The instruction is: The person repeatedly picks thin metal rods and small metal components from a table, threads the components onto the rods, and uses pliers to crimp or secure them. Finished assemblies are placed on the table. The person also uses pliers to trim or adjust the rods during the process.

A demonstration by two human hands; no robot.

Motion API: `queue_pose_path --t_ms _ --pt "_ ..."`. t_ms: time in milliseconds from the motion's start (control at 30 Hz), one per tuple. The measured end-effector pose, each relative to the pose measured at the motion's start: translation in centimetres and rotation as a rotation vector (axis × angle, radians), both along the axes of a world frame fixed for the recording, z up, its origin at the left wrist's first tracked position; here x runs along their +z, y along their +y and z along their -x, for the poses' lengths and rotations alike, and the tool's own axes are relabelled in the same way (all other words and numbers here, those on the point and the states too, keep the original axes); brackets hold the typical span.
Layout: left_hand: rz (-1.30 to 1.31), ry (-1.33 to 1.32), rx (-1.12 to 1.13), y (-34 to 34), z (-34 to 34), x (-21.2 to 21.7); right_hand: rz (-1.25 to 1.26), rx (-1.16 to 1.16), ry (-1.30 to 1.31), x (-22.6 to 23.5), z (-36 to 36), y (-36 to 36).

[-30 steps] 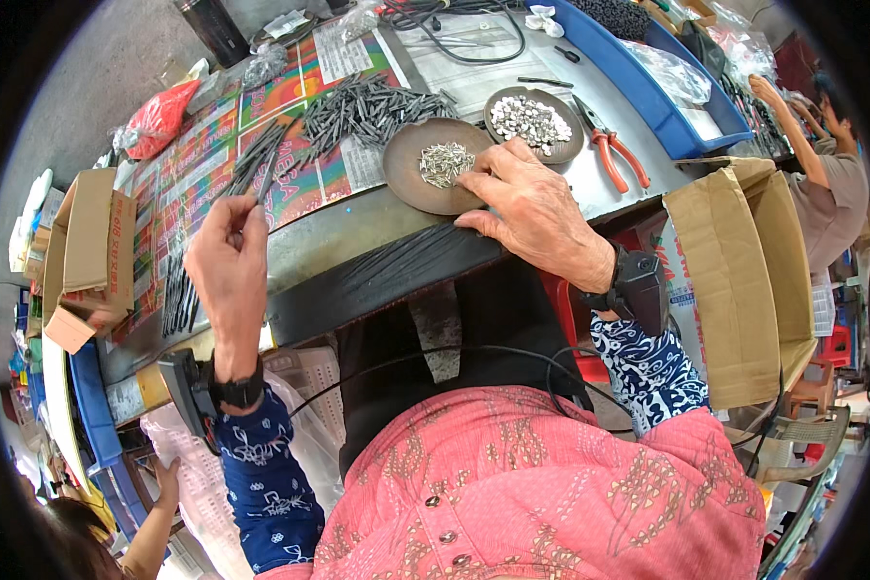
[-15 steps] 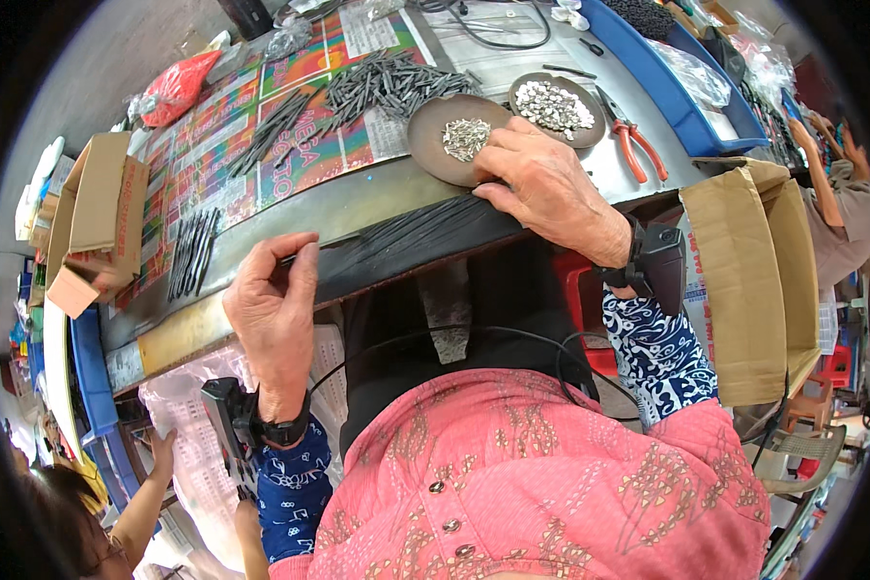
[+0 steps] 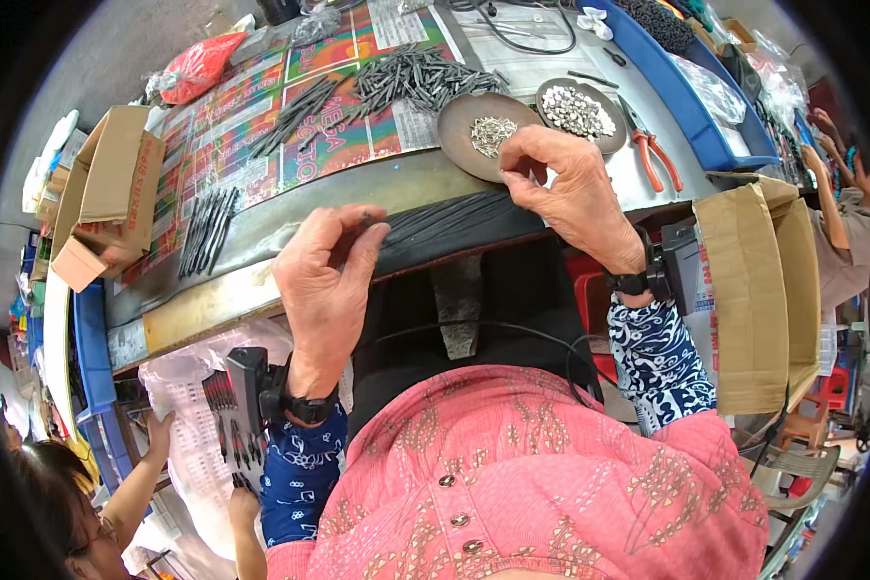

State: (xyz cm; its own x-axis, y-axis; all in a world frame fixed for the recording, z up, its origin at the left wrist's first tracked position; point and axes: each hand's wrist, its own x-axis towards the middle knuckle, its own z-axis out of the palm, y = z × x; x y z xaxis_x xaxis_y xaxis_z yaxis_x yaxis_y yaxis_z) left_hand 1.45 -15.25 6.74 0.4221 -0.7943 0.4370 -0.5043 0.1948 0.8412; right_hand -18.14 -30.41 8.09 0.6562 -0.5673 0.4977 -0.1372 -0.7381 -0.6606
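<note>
Dark rod (image 3: 365, 218) pinched in left hand (image 3: 327, 280); right hand (image 3: 565, 188) pinches a metal bit over the dish (image 3: 459, 135); heaped rods (image 3: 411, 82) remain unworked.

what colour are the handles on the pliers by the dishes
Orange, seen in the head view: the pliers lie right of the two round dishes.

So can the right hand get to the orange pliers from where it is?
Probably yes. The right hand hovers by the brown dish, and the orange pliers lie uncovered on the table just beside it, with nothing between.
</note>
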Motion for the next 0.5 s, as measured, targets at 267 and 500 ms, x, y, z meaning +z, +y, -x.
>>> queue_pose_path --t_ms 267,500 --pt "0.012 0.157 -0.064 0.0 1.3 -0.2 0.095 -0.017 0.002 0.3 -1.3 2.6" --pt "-0.154 0.446 -0.119 1.8 2.9 0.2 0.229 0.102 0.002 -0.5 -2.9 5.4"
